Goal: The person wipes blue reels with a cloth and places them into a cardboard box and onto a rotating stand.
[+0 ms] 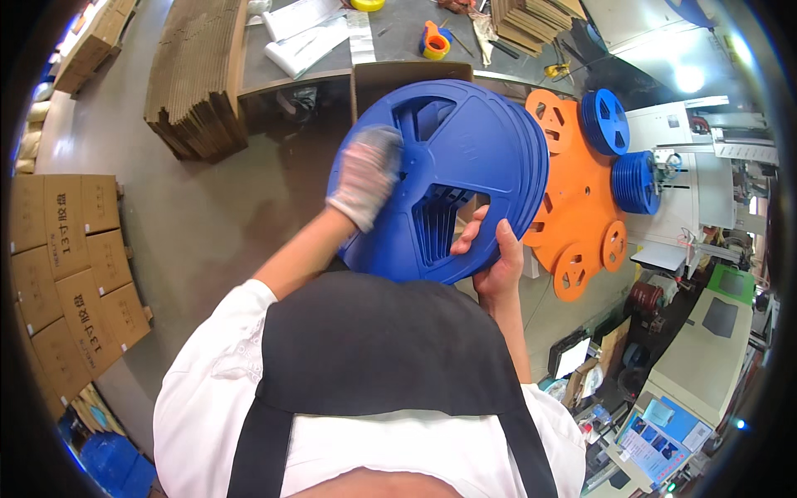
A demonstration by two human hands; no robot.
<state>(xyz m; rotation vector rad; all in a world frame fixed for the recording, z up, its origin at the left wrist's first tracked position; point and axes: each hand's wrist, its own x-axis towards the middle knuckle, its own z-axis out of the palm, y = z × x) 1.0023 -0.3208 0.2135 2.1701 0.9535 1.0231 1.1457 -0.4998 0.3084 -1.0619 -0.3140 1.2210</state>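
A stack of several blue plastic reels [465, 153] with wedge-shaped cutouts is held up in front of my chest, its round face tilted toward me. My right hand [498, 264], bare, grips the stack at its lower right, fingers reaching through a cutout and thumb on the outside. Against the left part of the front face lies my left hand [365, 174], in a white glove with grey fingertips; motion smears its fingers. Behind the stack, an open cardboard box [365, 76] shows in part at the table edge.
An orange rotary plate [581, 191] bears blue reels [635, 183] beside a machine at right. Flattened cardboard [195, 75] stands left of the grey table [390, 41], which holds a tape dispenser [434, 41]. Stacked cartons [75, 274] stand at far left.
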